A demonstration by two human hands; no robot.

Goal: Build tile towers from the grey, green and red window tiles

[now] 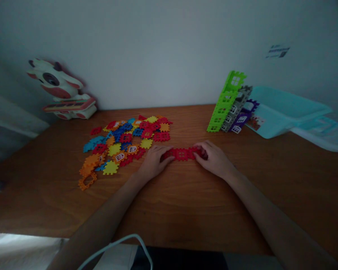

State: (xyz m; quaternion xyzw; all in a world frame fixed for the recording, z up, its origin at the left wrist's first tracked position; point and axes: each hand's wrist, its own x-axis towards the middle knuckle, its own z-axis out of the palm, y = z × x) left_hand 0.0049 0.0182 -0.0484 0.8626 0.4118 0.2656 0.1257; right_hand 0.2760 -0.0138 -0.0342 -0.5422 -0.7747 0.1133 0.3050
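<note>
A flat strip of red plastic tiles [181,154] lies at the middle of the table, its long edges notched with square teeth and its centre tile pierced by a small window of 4 panes. The left hand [154,161] pinches its left end between thumb and fingers; the right hand [212,159] grips the opposite end the same way, thumb nearest the viewer and fingertips curled behind.

Just beyond the left hand spreads a loose pile of toothed tiles [119,134] in red, blue, yellow and orange, overlapping at odd angles. Some are solid, some carry arched white window grilles, and an orange ring-like frame [93,177] sits at the near edge.

Farther back on the right, a tall lime-green column [224,103] of window tiles stands beside a gray column [238,105] and a shorter purple piece [240,119], both set with white grilles. Next to them is a smooth teal bin [273,120], with a pale, translucent lid or tray [318,138] at its right.

At the far left stands a glossy cow-shaped toy [63,90] with a keyboard front. The wooden tabletop [180,206] shows fine brown grain beneath everything, against a plain matte wall [157,56].
</note>
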